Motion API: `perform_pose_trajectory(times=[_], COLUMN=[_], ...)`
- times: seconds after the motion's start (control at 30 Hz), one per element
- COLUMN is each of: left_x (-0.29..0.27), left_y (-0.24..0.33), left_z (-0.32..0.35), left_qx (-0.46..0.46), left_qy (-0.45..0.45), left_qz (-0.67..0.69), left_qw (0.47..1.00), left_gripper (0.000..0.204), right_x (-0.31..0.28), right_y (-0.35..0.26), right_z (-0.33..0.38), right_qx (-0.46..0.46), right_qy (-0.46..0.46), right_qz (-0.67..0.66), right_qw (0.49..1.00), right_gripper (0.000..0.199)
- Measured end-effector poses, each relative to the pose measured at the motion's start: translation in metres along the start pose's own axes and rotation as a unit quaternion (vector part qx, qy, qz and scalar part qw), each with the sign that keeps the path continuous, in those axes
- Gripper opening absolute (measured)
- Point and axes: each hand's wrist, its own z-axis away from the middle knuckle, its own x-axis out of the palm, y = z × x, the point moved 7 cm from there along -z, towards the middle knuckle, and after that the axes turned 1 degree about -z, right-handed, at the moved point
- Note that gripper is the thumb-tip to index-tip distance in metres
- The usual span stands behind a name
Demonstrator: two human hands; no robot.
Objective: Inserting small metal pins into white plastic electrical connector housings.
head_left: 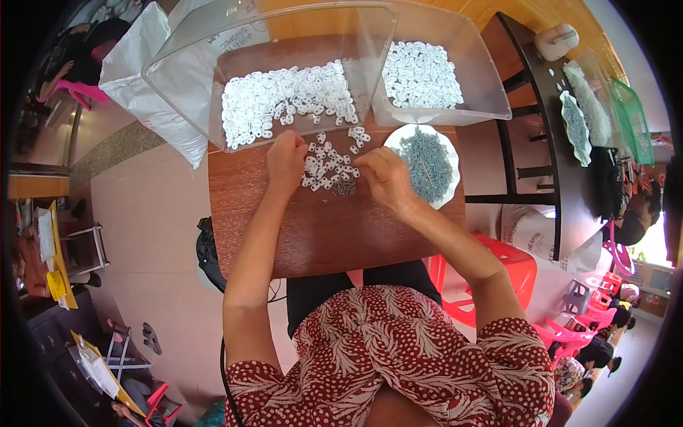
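A loose pile of small white plastic pieces with holes (324, 167) lies on the brown table in front of me. A few grey screws or nails (345, 188) are at its near edge, too small to tell which. At the pile's left, by the clear box's near edge, my left hand (287, 160) is closed, its fingertips mostly hidden. My right hand (385, 173) is closed with thumb and fingers together at the pile's right side; what it pinches, if anything, is too small to make out. Beside it stands a white scalloped plate (452, 186) heaped with grey screws or nails (428, 165).
A clear plastic box (377, 21) lies tipped toward me, with many white pieces inside. Behind the plate is a second translucent bin (491, 107) of them. A white sack (153, 85) hangs at the left. Right are a dark table (544, 149) and red stool (523, 274).
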Motion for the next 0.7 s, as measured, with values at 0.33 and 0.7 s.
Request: perform_pose_trajectory(times=[0.33,0.7], left_x=[-0.018,-0.023], left_y=[0.003,0.022], left_z=[0.076,0.104], left_qx=[-0.413,-0.442], left_qy=[-0.047,-0.010], left_qz=[0.624,0.705], left_qw=[0.662,0.555], left_gripper=[0.012,0.012], right_x=[0.034,0.055], right_y=[0.008,0.012], right_z=[-0.001,0.008], right_qx=[0.122,0.182], right_qy=[-0.024,-0.060], right_qz=[-0.065,-0.155], right_qw=[0.990,0.969], right_gripper=[0.012,0.011])
